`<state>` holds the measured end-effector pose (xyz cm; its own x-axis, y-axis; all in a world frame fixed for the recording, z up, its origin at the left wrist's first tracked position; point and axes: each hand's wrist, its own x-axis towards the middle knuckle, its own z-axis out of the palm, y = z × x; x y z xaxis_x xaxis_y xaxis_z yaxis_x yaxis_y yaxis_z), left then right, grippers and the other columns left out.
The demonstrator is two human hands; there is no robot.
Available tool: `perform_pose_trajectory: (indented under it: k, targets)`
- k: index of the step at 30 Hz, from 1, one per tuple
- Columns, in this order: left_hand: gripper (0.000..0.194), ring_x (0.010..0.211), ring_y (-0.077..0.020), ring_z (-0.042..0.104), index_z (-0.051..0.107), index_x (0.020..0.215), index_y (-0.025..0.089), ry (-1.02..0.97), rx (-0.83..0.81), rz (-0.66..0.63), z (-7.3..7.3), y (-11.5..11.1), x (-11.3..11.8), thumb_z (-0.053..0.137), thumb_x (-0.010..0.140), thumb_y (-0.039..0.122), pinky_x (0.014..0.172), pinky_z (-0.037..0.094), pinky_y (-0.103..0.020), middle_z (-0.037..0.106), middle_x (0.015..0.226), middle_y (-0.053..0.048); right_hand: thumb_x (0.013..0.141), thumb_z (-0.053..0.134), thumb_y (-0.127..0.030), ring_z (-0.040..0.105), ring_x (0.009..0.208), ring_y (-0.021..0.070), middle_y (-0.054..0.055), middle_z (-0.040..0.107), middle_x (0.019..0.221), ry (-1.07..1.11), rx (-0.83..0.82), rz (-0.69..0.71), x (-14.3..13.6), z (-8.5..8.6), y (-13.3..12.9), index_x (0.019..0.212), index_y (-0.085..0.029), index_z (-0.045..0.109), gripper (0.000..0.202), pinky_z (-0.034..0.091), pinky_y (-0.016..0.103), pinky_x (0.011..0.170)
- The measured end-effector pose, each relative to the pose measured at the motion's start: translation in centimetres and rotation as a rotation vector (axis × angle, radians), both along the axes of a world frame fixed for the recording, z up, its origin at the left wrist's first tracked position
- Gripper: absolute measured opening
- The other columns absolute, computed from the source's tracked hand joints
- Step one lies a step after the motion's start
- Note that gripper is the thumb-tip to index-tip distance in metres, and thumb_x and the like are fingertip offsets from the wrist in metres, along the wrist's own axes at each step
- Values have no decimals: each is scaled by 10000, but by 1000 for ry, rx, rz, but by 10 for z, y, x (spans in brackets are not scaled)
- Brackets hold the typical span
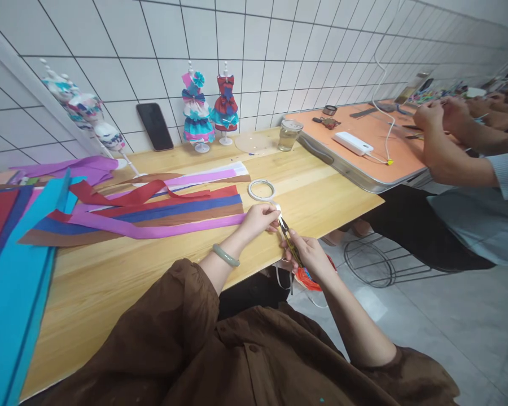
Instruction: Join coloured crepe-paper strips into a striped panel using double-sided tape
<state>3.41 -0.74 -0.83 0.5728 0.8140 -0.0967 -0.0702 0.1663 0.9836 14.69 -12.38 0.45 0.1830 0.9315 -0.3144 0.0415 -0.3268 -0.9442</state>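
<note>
My left hand [257, 220] pinches a small white piece [278, 208] between thumb and fingertips over the table's front part. My right hand [316, 258] is closed around the handles of scissors [285, 228], whose dark blades point up to the white piece. Whether the blades touch it is too small to tell. Just beyond my left hand a thin white tape roll [261, 181] lies flat. To its left, several long strips lie spread out, among them a purple strip [186, 226], a blue strip [186, 212] and a red strip [131, 195].
Two small dress forms [198, 113] in ruffled outfits stand by the tiled wall, near a leaning phone [154, 126]. A glass [290, 135] stands at the back. Turquoise sheets [17, 316] cover the left side. At an orange table [364, 135], other people's hands [444, 115] are at work.
</note>
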Motion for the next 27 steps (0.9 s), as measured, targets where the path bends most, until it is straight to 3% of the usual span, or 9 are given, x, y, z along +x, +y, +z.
perform_pose_trajectory:
  k: [10, 20, 24, 27]
  targets:
    - [136, 579, -106, 609, 552, 712, 108, -23, -74, -33, 0, -1, 1, 568, 787, 220, 600, 534, -282, 609, 645, -41, 785, 383, -606, 426, 279, 80, -35, 506, 435, -140, 92, -6, -4, 1, -3, 672, -161, 540, 485, 351, 194, 296]
    - [323, 393, -91, 537, 536, 658, 135, 52, -40, 56, -2, -1, 0, 518, 801, 424, 417, 448, -197, 545, 482, 6, 794, 360, -610, 424, 279, 83, -34, 475, 404, -195, 146, -13, -7, 3, -7, 596, -171, 501, 502, 327, 200, 325]
    - [318, 449, -121, 576, 535, 699, 131, -8, -89, 13, 2, 1, 1, 518, 801, 432, 489, 490, -256, 581, 531, -22, 793, 368, -606, 427, 284, 87, -33, 483, 412, -189, 127, -3, -6, 4, -7, 624, -172, 505, 485, 312, 200, 317]
    - [246, 535, -116, 600, 537, 689, 116, -89, -137, -9, 5, 2, 4, 583, 778, 340, 606, 516, -296, 601, 603, -32, 784, 373, -616, 434, 290, 85, -21, 522, 462, -170, 125, -1, -6, 3, -6, 667, -170, 512, 482, 313, 198, 312]
